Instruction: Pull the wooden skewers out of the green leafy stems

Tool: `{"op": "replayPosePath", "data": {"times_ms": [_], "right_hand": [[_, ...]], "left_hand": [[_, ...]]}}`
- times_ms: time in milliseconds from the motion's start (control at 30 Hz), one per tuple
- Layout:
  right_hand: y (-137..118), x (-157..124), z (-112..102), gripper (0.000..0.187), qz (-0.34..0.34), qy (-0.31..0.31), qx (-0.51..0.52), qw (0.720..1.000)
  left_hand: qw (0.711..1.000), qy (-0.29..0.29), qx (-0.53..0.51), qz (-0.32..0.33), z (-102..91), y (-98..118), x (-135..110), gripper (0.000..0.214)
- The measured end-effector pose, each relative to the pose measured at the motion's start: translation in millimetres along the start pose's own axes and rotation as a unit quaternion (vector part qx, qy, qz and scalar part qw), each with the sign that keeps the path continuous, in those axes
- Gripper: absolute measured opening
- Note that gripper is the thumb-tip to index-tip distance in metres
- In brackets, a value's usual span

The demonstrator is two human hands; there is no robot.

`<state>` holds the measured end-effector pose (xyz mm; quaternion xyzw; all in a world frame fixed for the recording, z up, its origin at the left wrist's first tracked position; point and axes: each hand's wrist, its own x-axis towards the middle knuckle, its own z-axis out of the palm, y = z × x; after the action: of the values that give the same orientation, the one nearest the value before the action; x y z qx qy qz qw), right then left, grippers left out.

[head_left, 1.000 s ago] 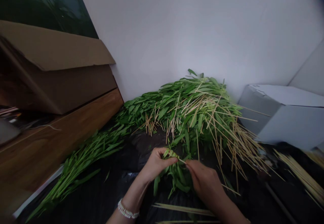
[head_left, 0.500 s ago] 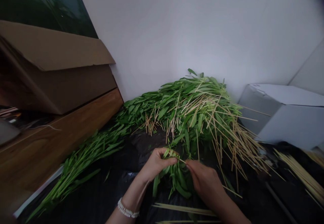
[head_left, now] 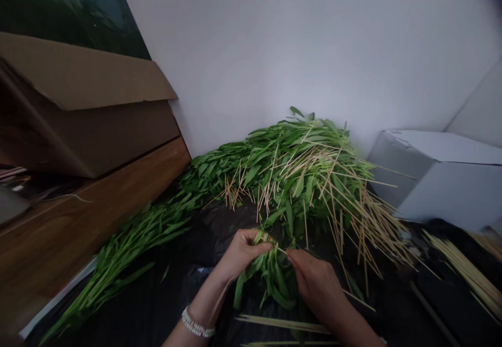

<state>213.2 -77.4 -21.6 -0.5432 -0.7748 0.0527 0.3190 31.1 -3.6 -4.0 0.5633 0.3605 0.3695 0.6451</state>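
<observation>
My left hand is closed round a small bunch of green leafy stalks, pinching its top between thumb and fingers. My right hand is closed on a thin wooden skewer whose tip meets the top of that bunch. The leaves hang down between both hands. Just beyond lies a big pile of greens on skewers, with many bare stick ends fanning out to the right.
Loose green stalks stretch to the left over black plastic sheeting. Bare skewers lie near me, more skewers at right. A cardboard box sits on a wooden ledge; a white box stands at right.
Both hands stay almost in place; the hanging leaves have shifted slightly down and left as the bunch is worked against the skewer.
</observation>
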Motion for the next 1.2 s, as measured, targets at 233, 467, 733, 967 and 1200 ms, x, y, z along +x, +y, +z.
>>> {"op": "replayPosePath", "data": {"times_ms": [233,467,733,967,1200], "right_hand": [[11.6,3.7,-8.2,0.030,-0.020,0.005,-0.013,1.000],[29.0,8.1,-25.8,0.024,0.035,0.104,0.105,0.988],[29.1,8.5,-28.6,0.030,0.159,0.149,0.234,0.948],[24.9,7.8,-18.4,0.030,0.170,0.129,0.277,0.937],[16.6,4.2,-14.2,0.029,0.123,0.136,0.258,0.949]], "left_hand": [[0.996,0.082,-0.034,0.017,-10.9,8.4,1.2,0.028],[0.989,0.109,0.062,0.075,-27.1,9.9,4.6,0.050],[0.950,-0.015,0.311,0.030,-29.1,10.5,1.4,0.036],[0.960,-0.073,0.264,0.062,21.4,33.2,-7.5,0.029],[0.985,0.054,0.060,0.153,85.0,15.7,10.4,0.020]]}}
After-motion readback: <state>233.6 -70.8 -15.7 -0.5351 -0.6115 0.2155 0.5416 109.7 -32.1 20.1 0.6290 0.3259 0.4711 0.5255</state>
